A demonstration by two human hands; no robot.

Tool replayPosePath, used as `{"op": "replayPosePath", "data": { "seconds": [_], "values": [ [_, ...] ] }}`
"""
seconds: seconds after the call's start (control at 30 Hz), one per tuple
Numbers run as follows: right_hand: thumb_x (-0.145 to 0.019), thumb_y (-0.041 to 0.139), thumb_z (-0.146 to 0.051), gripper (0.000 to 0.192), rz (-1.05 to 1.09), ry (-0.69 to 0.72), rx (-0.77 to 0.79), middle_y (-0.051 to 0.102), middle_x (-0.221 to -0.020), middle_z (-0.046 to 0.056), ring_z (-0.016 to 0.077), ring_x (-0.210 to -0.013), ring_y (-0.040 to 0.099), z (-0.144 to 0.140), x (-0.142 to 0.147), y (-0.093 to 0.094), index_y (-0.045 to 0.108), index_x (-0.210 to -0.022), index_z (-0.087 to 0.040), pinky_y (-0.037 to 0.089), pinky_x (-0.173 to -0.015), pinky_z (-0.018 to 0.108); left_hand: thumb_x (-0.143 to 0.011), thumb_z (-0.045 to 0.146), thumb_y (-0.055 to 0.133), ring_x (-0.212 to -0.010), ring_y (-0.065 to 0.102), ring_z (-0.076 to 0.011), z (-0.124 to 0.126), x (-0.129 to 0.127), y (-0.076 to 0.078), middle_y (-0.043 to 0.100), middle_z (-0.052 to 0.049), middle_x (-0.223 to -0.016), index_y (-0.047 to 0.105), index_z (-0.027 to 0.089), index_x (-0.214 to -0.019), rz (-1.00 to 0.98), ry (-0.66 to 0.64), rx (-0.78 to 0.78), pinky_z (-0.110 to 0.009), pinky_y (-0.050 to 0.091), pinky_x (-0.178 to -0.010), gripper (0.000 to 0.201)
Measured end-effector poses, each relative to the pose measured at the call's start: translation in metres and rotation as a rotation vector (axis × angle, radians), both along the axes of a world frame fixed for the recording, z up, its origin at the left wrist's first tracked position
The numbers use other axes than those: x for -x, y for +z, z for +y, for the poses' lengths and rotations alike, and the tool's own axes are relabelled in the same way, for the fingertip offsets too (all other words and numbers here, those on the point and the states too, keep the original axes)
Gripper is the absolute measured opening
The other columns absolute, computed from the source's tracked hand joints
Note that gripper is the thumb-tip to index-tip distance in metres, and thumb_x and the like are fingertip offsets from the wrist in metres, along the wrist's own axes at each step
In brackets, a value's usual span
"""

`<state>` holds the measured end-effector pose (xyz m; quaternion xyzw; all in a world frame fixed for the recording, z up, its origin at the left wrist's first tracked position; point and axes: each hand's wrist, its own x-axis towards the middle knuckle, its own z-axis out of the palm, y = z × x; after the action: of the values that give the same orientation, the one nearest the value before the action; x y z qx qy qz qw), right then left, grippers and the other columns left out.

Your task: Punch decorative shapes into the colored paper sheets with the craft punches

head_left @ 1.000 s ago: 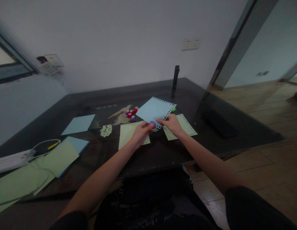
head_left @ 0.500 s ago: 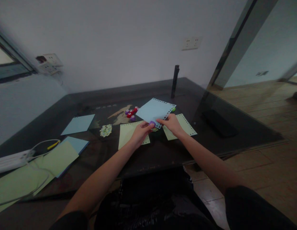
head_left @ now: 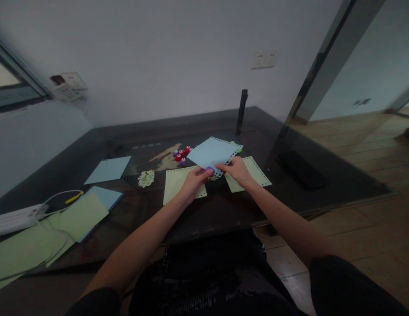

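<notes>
My left hand (head_left: pixel 193 183) grips a small purple paper punch (head_left: pixel 210 169) clamped on the near edge of a light blue paper sheet (head_left: pixel 212 152). My right hand (head_left: pixel 237 170) pinches the same sheet at its near corner and holds it tilted above the dark table (head_left: pixel 323 175). Punched holes run along the sheet's right and far edges. Two pale green sheets lie flat under my hands, the left green sheet (head_left: pixel 176 184) and the right green sheet (head_left: pixel 255 171), whose edge is punched too.
Several red and purple punches (head_left: pixel 181 155) cluster behind the sheet, near a pile of paper cut-outs (head_left: pixel 146 178). More blue paper (head_left: pixel 108 170) and green paper (head_left: pixel 82 215) lie left, with a white power strip (head_left: pixel 13 219) and cables. A dark upright post (head_left: pixel 241 112) stands at the back.
</notes>
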<state>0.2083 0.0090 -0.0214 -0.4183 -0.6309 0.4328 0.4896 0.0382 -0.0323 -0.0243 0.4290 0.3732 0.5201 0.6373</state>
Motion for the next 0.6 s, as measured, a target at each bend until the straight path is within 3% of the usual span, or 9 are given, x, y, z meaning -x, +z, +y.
{"op": "replayPosePath", "data": {
  "seconds": [0.6],
  "values": [
    [-0.060, 0.075, -0.040, 0.033, 0.011, -0.020, 0.010, 0.069, -0.068, 0.006, 0.0167, -0.057, 0.059, -0.0041, 0.0015, 0.0053, 0.068, -0.074, -0.011, 0.050, -0.054, 0.030, -0.062, 0.035, 0.080, -0.076, 0.060, -0.0136, -0.0022, -0.0002, 0.0034, 0.070, -0.005, -0.087, 0.071, 0.016, -0.088, 0.066, 0.035, -0.017, -0.024, 0.039, -0.066, 0.033]
  ]
}}
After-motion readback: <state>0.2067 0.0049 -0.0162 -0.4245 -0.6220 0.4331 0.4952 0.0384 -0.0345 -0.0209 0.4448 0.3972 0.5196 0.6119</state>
